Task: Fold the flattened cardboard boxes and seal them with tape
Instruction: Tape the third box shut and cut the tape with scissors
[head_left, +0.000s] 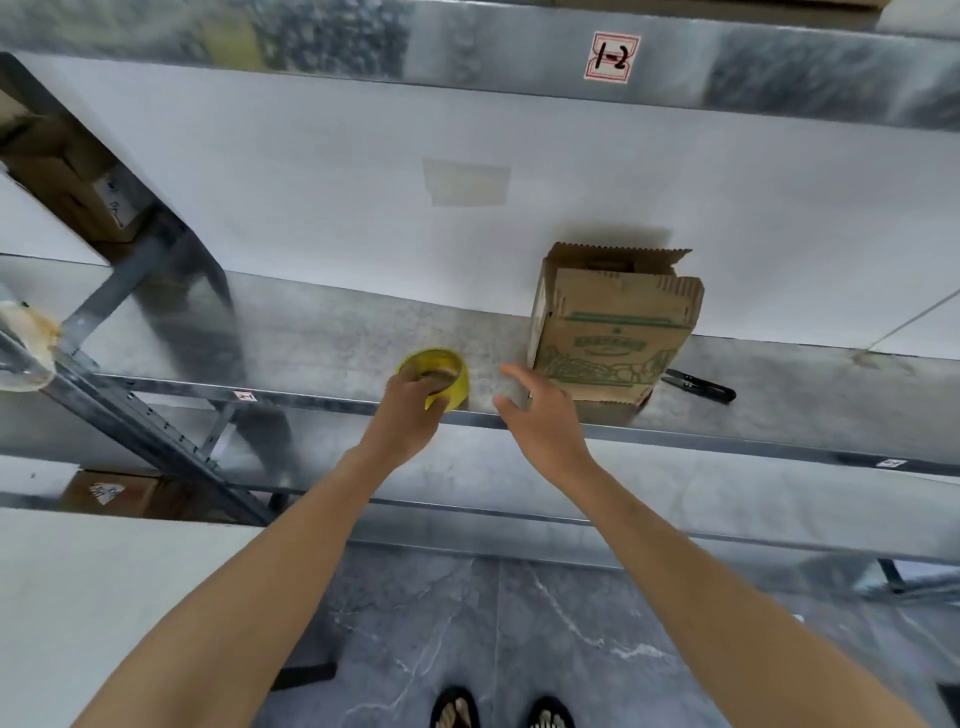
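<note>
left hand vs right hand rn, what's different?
The left hand grips the yellow tape roll; the right hand holds nothing. The left hand is curled; the right hand is spread open beside the cardboard box. Both are over the metal shelf.

a storeroom: galvanised metal racking (322, 332) with a numbered shelf label (612, 57) and stored cartons (111, 491).

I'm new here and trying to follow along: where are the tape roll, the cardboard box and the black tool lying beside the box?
tape roll (458, 385), head view, on its yellow outer wall.
cardboard box (608, 338), head view, on its green-printed front face.
black tool (701, 387), head view, on the middle of its body.
</note>
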